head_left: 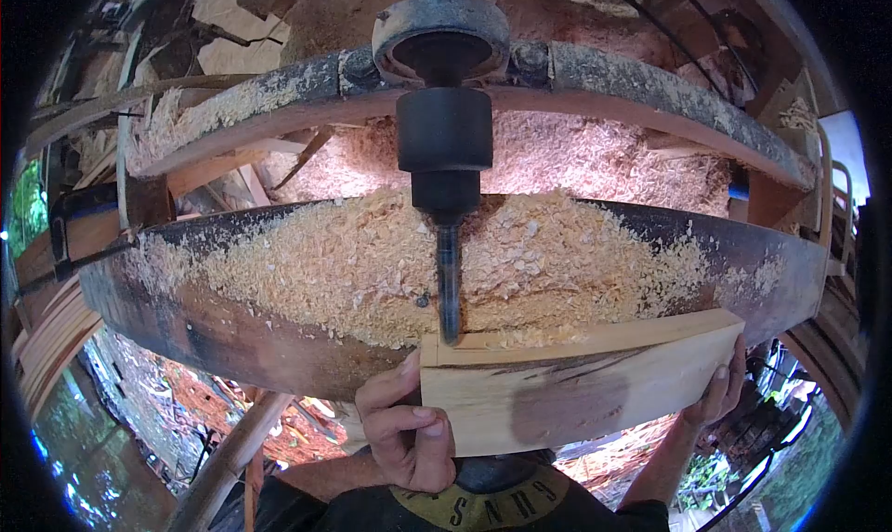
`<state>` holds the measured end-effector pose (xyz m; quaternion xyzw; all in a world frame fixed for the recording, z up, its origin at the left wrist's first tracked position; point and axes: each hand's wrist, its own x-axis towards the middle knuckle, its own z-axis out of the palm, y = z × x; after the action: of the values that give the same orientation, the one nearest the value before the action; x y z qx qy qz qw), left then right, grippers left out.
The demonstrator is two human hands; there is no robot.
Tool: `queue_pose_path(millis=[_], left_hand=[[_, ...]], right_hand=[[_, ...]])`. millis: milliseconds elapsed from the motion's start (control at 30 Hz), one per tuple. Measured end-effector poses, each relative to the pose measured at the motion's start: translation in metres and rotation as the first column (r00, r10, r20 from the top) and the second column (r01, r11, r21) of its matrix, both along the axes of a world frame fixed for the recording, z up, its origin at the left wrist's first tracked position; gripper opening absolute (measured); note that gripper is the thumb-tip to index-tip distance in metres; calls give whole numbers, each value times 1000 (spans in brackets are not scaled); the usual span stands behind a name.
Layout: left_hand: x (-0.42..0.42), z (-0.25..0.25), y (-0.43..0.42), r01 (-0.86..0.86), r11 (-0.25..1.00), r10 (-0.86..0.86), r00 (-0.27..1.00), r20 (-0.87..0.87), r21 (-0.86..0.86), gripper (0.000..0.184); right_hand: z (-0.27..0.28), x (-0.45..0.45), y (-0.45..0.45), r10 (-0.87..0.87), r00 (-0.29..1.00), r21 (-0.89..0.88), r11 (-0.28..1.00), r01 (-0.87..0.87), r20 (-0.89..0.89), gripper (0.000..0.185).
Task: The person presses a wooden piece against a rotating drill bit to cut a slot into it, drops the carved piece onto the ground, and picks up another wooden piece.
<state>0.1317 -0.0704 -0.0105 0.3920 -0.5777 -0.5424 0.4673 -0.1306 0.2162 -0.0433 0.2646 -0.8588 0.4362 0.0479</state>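
Snag risk: drill bit sits close to our left fingers.
We grip the wood block between left and right fingers; a grabbing bit could wrench it round. Shavings just past the fingers could work underneath and rock it.

A black short-sleeved shirt bears curved yellowish lettering.

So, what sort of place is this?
Most likely a woodworking shop: a drill chuck with a bit, wood shavings heaped on the worktable, and a wooden block at its near edge.
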Motion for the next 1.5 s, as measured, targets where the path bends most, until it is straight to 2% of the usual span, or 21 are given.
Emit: queue_pose_path(millis=[100,167,300,400,500,567,667,733,767,833,867,933,967,1033,1100,1200,1400,1500], left_hand=[[-2,0,-1,-8,1000,8,1000,-9,-13,13],[-3,0,-1,-12,1000,12,1000,-20,-5,13],[-2,-1,1,-16,1000,16,1000,-21,3,14],[-3,-2,1,-10,1000,10,1000,-22,-17,15],[-2,-5,1,-15,1000,14,999,-38,-24,16],[-3,-6,1,-18,999,16,999,-47,-33,16],[-5,-6,-2,-13,998,11,999,-40,-56,17],[-3,-6,-2,-7,998,7,1000,-13,-68,18],[-2,-6,-2,-1,998,0,1000,-4,-65,18],[-1,-6,-2,14,998,-13,1000,14,-61,20],[0,-5,-2,21,998,-20,1000,21,-60,20],[1,-5,-3,37,998,-35,999,37,-58,21],[1,-5,-4,34,997,-32,999,32,-70,22],[-2,-7,-5,29,995,-27,999,21,-98,23],[-5,-9,-3,3,996,-5,1000,-17,-86,24],[-6,-9,-3,-3,996,0,999,-34,-91,25],[-7,-7,-4,-1,994,-1,1000,-23,-105,27],[-5,-11,-4,12,993,-17,999,-46,-116,28]], right_hand=[[7,1,-10,-33,999,-13,999,33,30,43],[3,-1,-1,-5,1000,52,999,5,5,45],[6,2,-8,-65,992,-27,997,68,104,46],[4,0,-4,-40,995,1,999,40,96,47],[5,-3,-5,-72,997,64,995,71,20,44],[-1,-5,1,-24,999,65,998,27,-41,42],[5,-11,-8,175,935,256,962,-96,-309,39],[7,-10,-14,177,937,254,962,-101,-300,38],[6,-7,-14,88,980,154,986,-61,-179,38],[3,-5,-8,4,1000,83,997,-2,-25,41],[1,-6,-1,-1,1000,107,994,1,-2,47],[2,-8,-1,60,994,196,980,-41,-89,56],[2,-10,-1,132,972,264,961,-78,-192,55],[2,-10,-3,134,968,270,960,-74,-212,54],[1,-7,-3,-4,999,150,989,11,-43,54],[-2,-7,-1,-21,997,151,988,32,-74,53],[3,-4,-11,-103,991,36,994,101,81,54],[-2,-8,-2,-29,998,175,984,40,-63,55]])
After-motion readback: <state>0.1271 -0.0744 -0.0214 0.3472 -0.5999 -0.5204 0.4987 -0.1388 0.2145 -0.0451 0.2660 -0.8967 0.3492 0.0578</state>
